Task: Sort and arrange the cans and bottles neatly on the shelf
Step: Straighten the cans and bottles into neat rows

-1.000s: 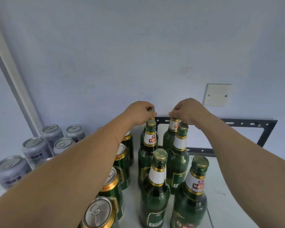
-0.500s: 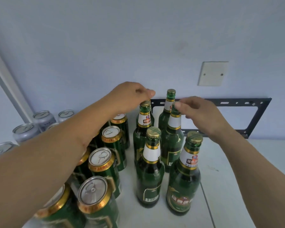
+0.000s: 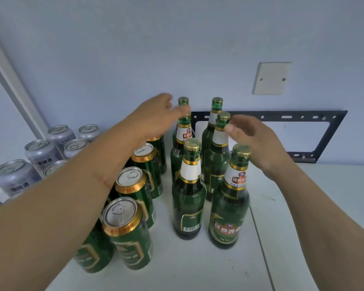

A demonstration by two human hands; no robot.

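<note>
Our left hand (image 3: 156, 116) and right hand (image 3: 252, 139) hang relaxed, holding nothing, by the bottles (image 3: 200, 164) at the shelf's (image 3: 198, 269) back edge; we should grip necks low and nudge rows straight.

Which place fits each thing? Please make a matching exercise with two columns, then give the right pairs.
Things:
1. silver cans
2. green cans
3. green bottles
4. black metal frame

Places:
A. against the wall, right
B. far left of the shelf
C. middle, in two rows
D. under the left arm

Pairs: 1-B, 2-D, 3-C, 4-A
</note>
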